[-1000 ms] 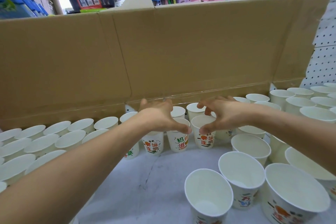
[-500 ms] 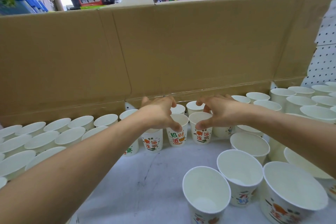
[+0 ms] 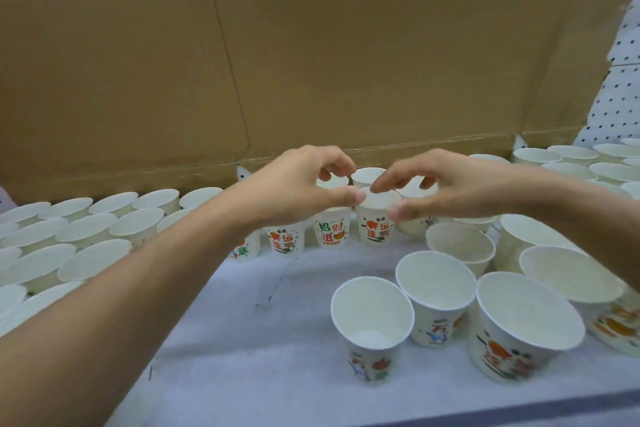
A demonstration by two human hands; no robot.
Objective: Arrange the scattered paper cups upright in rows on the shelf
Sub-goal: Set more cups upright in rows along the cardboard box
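Paper cup with a red heart print [image 3: 375, 230] stands upright on the white shelf [image 3: 242, 340], its rim pinched between thumb and forefinger of the right grip [image 3: 460, 187]. Just left of that grip, the left grip [image 3: 298, 192] curls over a neighbouring cup lettered in red and green [image 3: 330, 231], thumb at its near rim, fingers bent behind it. Both cups stand touching in a short front row under the two grips. Behind the grips rises a brown cardboard wall [image 3: 346, 62]. Nearer the person than the right grip, loose cups [image 3: 372, 315] stand upright, well apart from it. Rows of white cups [image 3: 86, 229] fill the shelf left of the left grip.
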